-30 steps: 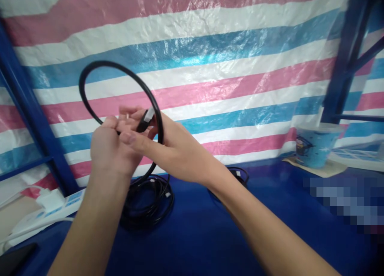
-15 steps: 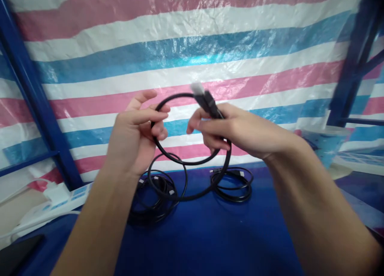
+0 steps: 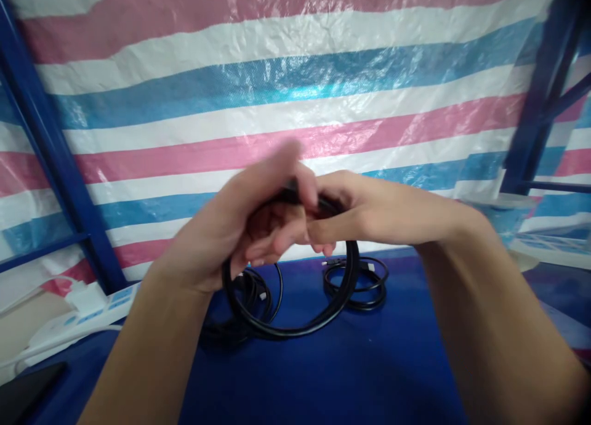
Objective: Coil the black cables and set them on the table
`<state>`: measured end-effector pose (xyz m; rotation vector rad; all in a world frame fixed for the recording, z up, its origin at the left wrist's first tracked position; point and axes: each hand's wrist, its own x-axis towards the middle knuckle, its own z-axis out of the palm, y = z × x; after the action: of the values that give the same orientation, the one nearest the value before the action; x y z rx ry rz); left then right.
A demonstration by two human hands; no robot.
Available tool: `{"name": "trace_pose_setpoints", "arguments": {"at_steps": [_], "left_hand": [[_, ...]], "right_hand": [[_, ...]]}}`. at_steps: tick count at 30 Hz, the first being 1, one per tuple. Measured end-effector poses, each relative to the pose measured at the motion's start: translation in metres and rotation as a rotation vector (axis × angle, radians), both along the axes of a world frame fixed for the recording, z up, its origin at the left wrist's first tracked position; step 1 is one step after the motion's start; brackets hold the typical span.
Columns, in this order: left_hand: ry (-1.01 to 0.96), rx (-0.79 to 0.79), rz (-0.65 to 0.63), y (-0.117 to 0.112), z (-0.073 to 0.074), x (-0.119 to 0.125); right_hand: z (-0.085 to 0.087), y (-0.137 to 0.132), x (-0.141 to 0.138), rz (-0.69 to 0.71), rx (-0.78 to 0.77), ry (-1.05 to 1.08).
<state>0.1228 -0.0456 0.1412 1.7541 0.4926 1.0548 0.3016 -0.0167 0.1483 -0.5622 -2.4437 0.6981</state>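
My left hand [image 3: 231, 228] and my right hand [image 3: 360, 212] meet in front of me, both closed around a black cable [image 3: 295, 327] coiled into a loop. The loop hangs below the hands, just above the blue table [image 3: 323, 376]. My left hand's fingers are blurred by motion and wrap over the top of the coil. The cable's plug is hidden inside the hands.
A heap of black cables [image 3: 240, 308] lies on the table behind the loop, and a small coiled cable [image 3: 364, 286] sits to its right. A white power strip [image 3: 69, 323] lies at the left edge. A striped tarp [image 3: 295, 92] and blue frame posts [image 3: 50, 160] close the back.
The hands came together from apart. The wide loop held up with the plug sticking out has been folded into a tighter coil hanging lower, and the plug has disappeared into the hands.
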Motion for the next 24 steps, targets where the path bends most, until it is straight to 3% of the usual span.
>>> {"name": "trace_pose_setpoints", "arguments": {"at_steps": [2,5,11,17,20,24], "left_hand": [[-0.053,-0.032,-0.048,0.001,0.003,-0.008],[0.006,-0.073,-0.060,0.008,0.002,-0.014],[0.116,-0.116,-0.038,0.016,-0.004,-0.007],[0.144,-0.119,0.218,0.026,-0.008,-0.006],[0.201,-0.118,0.340,0.034,-0.013,-0.005],[0.179,-0.064,0.380,0.039,-0.015,-0.004]], "right_hand": [[0.000,0.005,0.012,0.087,-0.097,0.038],[-0.003,0.015,0.024,0.081,-0.136,0.112],[-0.005,0.020,0.019,-0.026,0.001,0.236],[-0.004,0.018,0.002,-0.351,0.349,0.080],[-0.006,0.019,-0.006,-0.333,0.451,0.001],[-0.008,0.017,-0.012,-0.353,0.458,-0.003]]}}
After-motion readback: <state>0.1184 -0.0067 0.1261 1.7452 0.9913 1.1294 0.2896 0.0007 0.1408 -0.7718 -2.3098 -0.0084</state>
